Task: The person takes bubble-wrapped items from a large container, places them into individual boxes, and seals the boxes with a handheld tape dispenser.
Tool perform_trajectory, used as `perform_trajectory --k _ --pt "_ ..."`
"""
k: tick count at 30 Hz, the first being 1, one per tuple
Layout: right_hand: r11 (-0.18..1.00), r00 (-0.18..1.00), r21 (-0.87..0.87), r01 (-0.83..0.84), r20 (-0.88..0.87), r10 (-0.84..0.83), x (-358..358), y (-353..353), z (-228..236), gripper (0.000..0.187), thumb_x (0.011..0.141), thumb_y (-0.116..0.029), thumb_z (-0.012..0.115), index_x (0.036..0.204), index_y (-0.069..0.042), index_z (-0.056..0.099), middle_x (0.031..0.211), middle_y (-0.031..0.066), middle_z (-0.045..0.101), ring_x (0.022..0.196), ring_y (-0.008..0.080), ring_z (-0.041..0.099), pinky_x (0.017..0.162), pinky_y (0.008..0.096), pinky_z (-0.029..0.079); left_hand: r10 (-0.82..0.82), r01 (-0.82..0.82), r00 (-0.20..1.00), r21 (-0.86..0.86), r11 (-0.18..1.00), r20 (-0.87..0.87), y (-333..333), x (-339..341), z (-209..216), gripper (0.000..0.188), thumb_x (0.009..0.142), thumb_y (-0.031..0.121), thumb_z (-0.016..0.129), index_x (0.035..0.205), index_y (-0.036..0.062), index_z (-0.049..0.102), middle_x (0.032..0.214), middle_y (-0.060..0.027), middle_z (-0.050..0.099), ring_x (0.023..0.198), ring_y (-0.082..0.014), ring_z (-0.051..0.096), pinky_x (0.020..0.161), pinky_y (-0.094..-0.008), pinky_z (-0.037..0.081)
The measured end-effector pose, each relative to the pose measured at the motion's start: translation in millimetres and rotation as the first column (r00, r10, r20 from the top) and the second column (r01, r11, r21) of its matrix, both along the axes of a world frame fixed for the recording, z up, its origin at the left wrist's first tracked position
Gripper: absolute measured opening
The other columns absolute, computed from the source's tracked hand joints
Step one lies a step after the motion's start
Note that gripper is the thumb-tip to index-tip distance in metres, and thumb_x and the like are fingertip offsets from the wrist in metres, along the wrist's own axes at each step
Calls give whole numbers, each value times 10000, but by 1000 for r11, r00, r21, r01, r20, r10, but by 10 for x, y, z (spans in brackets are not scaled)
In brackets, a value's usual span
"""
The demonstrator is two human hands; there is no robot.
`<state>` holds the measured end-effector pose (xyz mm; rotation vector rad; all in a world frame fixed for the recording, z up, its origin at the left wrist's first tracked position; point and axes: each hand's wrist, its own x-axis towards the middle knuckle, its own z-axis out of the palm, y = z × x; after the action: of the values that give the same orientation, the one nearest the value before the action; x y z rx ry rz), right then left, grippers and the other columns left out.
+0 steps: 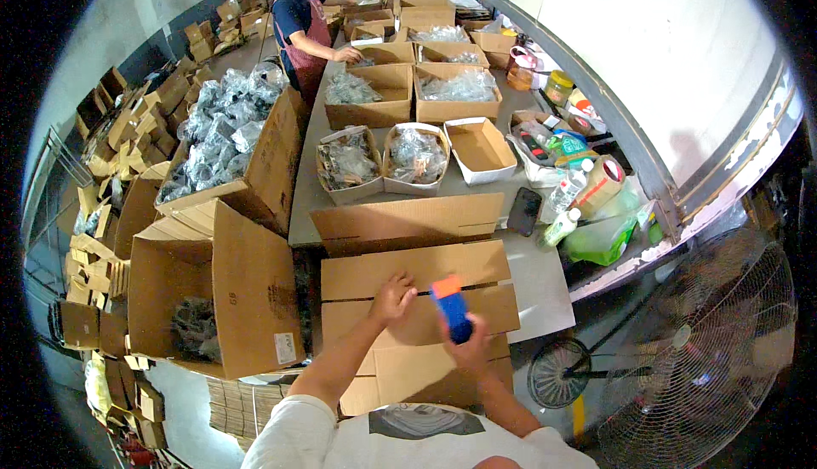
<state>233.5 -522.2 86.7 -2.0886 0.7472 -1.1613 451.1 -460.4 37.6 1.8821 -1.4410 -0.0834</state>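
I've got a plain brown cardboard box [427, 323] on my feed, one panel [408, 217] up at the far edge, dark slit running left to right across the flaps [417, 260]. Over it there's a chunky blue tool [451, 305], orange at its far end, angled slightly left; can't tell what kind.

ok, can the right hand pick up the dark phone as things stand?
Probably not as is: the right hand holds a blue and orange tool, though nothing seems to block its way to the dark phone.
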Motion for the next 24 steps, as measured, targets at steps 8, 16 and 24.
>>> perform_trajectory --k 8,16,24 --pt "973 981 186 -138 -109 160 243 378 -52 594 670 -123 750 1138 -73 388 1049 204 496 912 331 542 778 411 447 -67 300 560 127 945 -826 -220 311 456 352 902 305 509 960 -10 656 849 -63 671 798 -161 603 727 -331 464" --pt "961 970 277 -7 -232 74 -45 675 23 608 664 -193 757 1139 -61 401 1001 202 535 878 338 567 745 409 470 -219 214 976 253 944 -10 -539 537 371 218 852 221 519 885 38 631 867 -128 653 789 -307 610 653 -401 479" --pt "976 944 219 -11 -320 83 -331 917 -72 598 656 -216 756 1130 -64 423 1001 189 551 838 325 595 704 409 489 7 -78 992 575 815 126 -989 780 405 250 878 281 496 851 54 598 927 -174 642 864 -362 607 723 -465 477"
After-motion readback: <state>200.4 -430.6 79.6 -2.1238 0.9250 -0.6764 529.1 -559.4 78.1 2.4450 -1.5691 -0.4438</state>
